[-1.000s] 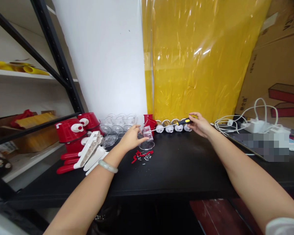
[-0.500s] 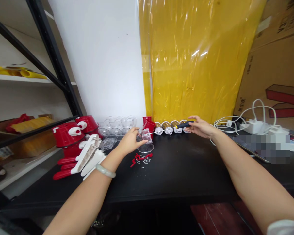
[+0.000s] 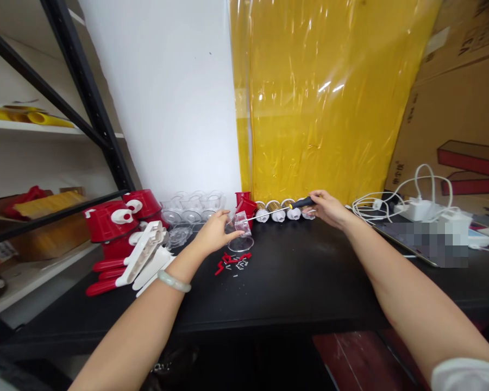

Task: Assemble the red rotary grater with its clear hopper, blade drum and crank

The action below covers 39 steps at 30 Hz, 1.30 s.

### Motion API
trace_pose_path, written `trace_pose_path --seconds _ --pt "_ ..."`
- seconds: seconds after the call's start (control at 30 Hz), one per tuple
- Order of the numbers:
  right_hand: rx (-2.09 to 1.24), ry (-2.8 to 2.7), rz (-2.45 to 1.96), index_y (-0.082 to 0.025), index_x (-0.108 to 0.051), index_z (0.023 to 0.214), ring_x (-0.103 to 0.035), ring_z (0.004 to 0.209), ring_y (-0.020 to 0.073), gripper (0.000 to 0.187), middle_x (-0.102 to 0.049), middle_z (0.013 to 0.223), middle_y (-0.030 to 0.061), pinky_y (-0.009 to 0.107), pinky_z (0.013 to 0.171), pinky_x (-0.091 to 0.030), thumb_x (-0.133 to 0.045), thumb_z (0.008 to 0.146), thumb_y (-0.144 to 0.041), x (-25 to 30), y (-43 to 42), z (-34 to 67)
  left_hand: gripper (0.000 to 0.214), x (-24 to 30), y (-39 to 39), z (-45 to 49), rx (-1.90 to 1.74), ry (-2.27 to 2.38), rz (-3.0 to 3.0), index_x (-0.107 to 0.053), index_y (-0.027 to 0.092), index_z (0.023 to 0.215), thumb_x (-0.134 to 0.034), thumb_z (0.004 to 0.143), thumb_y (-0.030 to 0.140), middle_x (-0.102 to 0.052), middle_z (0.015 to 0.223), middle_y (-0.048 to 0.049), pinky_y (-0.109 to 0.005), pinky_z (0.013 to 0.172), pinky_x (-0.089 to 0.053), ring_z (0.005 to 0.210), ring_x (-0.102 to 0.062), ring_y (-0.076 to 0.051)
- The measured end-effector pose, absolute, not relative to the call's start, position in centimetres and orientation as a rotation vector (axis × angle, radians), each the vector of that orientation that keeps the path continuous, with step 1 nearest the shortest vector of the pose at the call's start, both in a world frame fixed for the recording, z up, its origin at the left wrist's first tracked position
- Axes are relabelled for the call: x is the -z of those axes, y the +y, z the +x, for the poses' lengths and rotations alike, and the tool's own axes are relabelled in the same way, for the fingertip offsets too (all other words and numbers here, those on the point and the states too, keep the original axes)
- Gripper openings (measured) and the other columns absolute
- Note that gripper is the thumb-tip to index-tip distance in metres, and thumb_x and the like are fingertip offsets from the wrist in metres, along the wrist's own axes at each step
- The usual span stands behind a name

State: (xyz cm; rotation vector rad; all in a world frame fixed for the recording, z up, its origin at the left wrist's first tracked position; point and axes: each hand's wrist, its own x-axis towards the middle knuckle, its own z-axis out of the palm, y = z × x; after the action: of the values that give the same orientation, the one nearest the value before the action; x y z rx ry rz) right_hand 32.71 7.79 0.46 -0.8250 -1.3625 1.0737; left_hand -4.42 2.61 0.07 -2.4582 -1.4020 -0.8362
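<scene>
My left hand (image 3: pixel 217 232) is closed around a clear plastic part (image 3: pixel 242 224) with a round, flared rim, tilted over the black table. A screwdriver (image 3: pixel 301 203) with a black and yellow handle is gripped in the fingers of my right hand (image 3: pixel 325 207). Its long shaft points left, and the tip meets the clear part; whether it sits on a screw is too small to tell. Just below lie small red plastic pieces (image 3: pixel 228 259) and several loose screws (image 3: pixel 241 265). Behind the clear part stands a red plastic piece (image 3: pixel 245 206).
Red housings (image 3: pixel 111 221) and white arms with red handles (image 3: pixel 140 255) are piled at the left. Clear cups (image 3: pixel 191 216) line the wall. White-ended metal drums (image 3: pixel 277 213) lie behind the screwdriver. Chargers with white cables (image 3: pixel 421 209) and a tablet (image 3: pixel 407 243) are at the right.
The view has shifted slightly, so everything sits a little further left. Both hands keep their holds, with the screwdriver tip still at the clear part.
</scene>
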Motion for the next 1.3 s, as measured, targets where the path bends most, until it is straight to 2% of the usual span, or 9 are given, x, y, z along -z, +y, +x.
trace_pose_path --seconds 0.13,0.27,0.37,0.57,0.63,0.8,0.97,1.17,1.3 --pt "-0.847 -1.438 -1.067 -0.024 -0.043 0.075 -0.035 0.032 0.0091 0.032 -0.048 0.045 -0.0046 0.023 0.035 -0.029 -0.051 0.085 -0.053 -0.46 7.99 32.48 0.046 0.02 2.8 -4.45 0.844 -1.405 -2.454 -0.059 0.017 0.087 -0.059 0.078 0.062 -0.054 0.126 -0.0161 -0.043 0.105 -0.04 0.121 -0.052 -0.031" --pt "-1.013 -1.305 -0.916 -0.026 -0.047 0.085 -0.059 0.057 0.0145 0.012 -0.06 0.069 -0.0023 0.027 0.05 -0.049 -0.056 0.08 -0.031 -0.88 7.64 32.26 0.046 0.01 2.8 -4.37 0.863 -1.399 -2.46 -0.06 0.017 0.087 -0.06 0.077 0.063 -0.055 0.124 -0.0161 -0.044 0.105 -0.041 0.12 -0.052 -0.031" --pt "-1.101 -1.333 -0.841 -0.026 -0.048 0.093 -0.065 0.07 0.0144 0.026 -0.064 0.081 -0.0025 0.028 0.062 -0.053 -0.061 0.071 -0.019 -0.89 7.4 32.41 0.045 -0.01 2.8 -4.36 0.881 -1.388 -2.479 -0.061 0.017 0.087 -0.061 0.077 0.061 -0.057 0.122 -0.015 -0.044 0.104 -0.041 0.119 -0.053 -0.03" --pt "-0.957 -1.399 -0.996 -0.023 -0.046 0.081 -0.045 0.036 0.0106 0.026 -0.048 0.045 -0.006 0.021 0.036 -0.032 -0.061 0.081 -0.045 -0.21 7.92 32.48 0.048 0.04 2.76 -4.44 0.863 -1.392 -2.452 -0.06 0.016 0.087 -0.059 0.078 0.063 -0.055 0.124 -0.0166 -0.043 0.105 -0.04 0.121 -0.052 -0.031" --pt "-0.985 -1.37 -0.974 -0.024 -0.047 0.079 -0.049 0.04 0.0121 0.025 -0.049 0.047 -0.0049 0.022 0.038 -0.037 -0.057 0.082 -0.046 -0.29 7.97 32.46 0.047 0.04 2.71 -4.44 0.84 -1.391 -2.451 -0.059 0.017 0.086 -0.058 0.079 0.063 -0.055 0.125 -0.0159 -0.042 0.106 -0.04 0.121 -0.051 -0.03" --pt "-1.158 -1.382 -0.796 -0.024 -0.053 0.092 -0.066 0.073 0.017 0.018 -0.067 0.085 0.0022 0.031 0.063 -0.054 -0.058 0.078 -0.034 -0.75 7.66 33.02 0.045 -0.06 2.63 -4.45 0.828 -1.399 -2.453 -0.058 0.018 0.087 -0.058 0.079 0.062 -0.054 0.127 -0.016 -0.043 0.105 -0.04 0.122 -0.051 -0.03" --pt "-1.055 -1.436 -0.936 -0.024 -0.049 0.083 -0.046 0.038 0.0121 0.028 -0.054 0.051 -0.0034 0.025 0.041 -0.039 -0.058 0.081 -0.05 -0.61 7.73 33.13 0.045 -0.05 2.71 -4.45 0.834 -1.388 -2.456 -0.059 0.018 0.086 -0.059 0.078 0.063 -0.055 0.126 -0.0154 -0.043 0.104 -0.041 0.121 -0.052 -0.031" --pt "-1.176 -1.316 -0.751 -0.026 -0.051 0.089 -0.064 0.074 0.0164 0.017 -0.065 0.083 0.0 0.031 0.064 -0.054 -0.059 0.075 -0.03 -0.95 7.28 32.87 0.045 -0.02 2.67 -4.38 0.851 -1.394 -2.459 -0.06 0.018 0.087 -0.059 0.078 0.062 -0.056 0.124 -0.0151 -0.042 0.105 -0.04 0.121 -0.052 -0.03" --pt "-1.104 -1.412 -0.866 -0.024 -0.049 0.085 -0.055 0.048 0.0138 0.02 -0.059 0.061 -0.0018 0.027 0.047 -0.046 -0.057 0.083 -0.042 -0.81 7.49 32.88 0.045 -0.06 2.64 -4.37 0.831 -1.395 -2.456 -0.059 0.018 0.087 -0.058 0.079 0.062 -0.056 0.125 -0.0148 -0.042 0.104 -0.041 0.12 -0.052 -0.03"
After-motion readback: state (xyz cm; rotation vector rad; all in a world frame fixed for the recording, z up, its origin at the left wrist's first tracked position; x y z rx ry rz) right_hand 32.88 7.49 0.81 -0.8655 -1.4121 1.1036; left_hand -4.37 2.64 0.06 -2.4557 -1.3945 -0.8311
